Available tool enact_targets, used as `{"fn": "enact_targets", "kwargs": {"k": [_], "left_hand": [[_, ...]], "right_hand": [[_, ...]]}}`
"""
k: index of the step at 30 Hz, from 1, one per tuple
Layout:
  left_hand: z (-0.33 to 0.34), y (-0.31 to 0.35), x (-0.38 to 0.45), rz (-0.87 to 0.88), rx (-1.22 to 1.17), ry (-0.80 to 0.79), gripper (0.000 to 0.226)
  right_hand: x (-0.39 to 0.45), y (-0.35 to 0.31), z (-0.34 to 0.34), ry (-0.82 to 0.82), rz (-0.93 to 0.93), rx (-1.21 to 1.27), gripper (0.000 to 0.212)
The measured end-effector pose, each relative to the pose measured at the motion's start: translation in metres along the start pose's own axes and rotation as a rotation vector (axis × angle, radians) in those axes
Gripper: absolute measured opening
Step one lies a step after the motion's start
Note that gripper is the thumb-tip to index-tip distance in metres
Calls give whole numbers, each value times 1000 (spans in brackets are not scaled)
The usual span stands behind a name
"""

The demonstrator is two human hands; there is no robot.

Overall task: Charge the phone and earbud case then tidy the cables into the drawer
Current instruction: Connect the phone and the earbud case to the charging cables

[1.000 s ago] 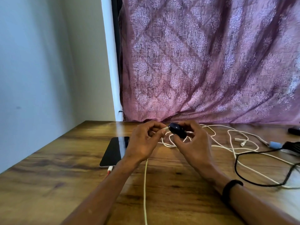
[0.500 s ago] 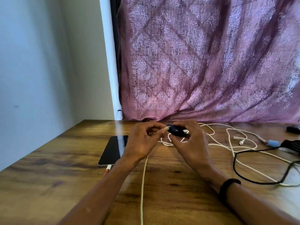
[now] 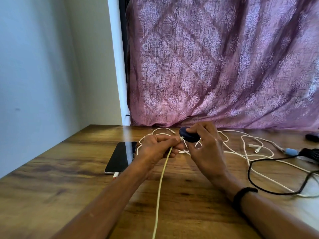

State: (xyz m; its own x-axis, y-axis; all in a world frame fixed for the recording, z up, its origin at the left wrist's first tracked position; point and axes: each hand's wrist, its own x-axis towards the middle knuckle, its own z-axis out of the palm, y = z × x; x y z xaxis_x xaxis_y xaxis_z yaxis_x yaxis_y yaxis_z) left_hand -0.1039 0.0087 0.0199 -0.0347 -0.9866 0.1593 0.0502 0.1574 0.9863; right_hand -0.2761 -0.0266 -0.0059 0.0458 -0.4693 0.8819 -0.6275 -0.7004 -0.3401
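Above the surface, mid-scene: right hand fingers clamp the earbud case; left hand fingers pinch the cable plug. Plug axis runs left-to-right, tip at the case's left end. Seating unclear. Phone lies left, cabled.

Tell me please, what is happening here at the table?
A person is plugging a charging cable into a dark earbud case. The right hand holds the case above the wooden table, and the left hand presses the plug at its end. A phone lies flat nearby, already with a plug in it. Loose cables remain spread out.
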Motion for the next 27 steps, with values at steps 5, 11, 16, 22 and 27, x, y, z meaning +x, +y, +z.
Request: {"fn": "enact_targets", "kwargs": {"k": [5,11,16,22,27], "left_hand": [[6,-1,-1,-36,-101,42,24],[11,-6,-4,-124,-290,-3,27],[10,-9,1,-87,-253,-43,24],[6,-9,1,14,-152,64,19],[3,-13,2,184,98,181,14]], "right_hand": [[0,-3,0,-9,-66,-57,32],[-5,-8,-1,9,-57,15,34],[2,-9,-3,80,-29,94,47],[6,-7,2,-69,168,277,76],[8,-7,1,-69,305,313,46]]}}
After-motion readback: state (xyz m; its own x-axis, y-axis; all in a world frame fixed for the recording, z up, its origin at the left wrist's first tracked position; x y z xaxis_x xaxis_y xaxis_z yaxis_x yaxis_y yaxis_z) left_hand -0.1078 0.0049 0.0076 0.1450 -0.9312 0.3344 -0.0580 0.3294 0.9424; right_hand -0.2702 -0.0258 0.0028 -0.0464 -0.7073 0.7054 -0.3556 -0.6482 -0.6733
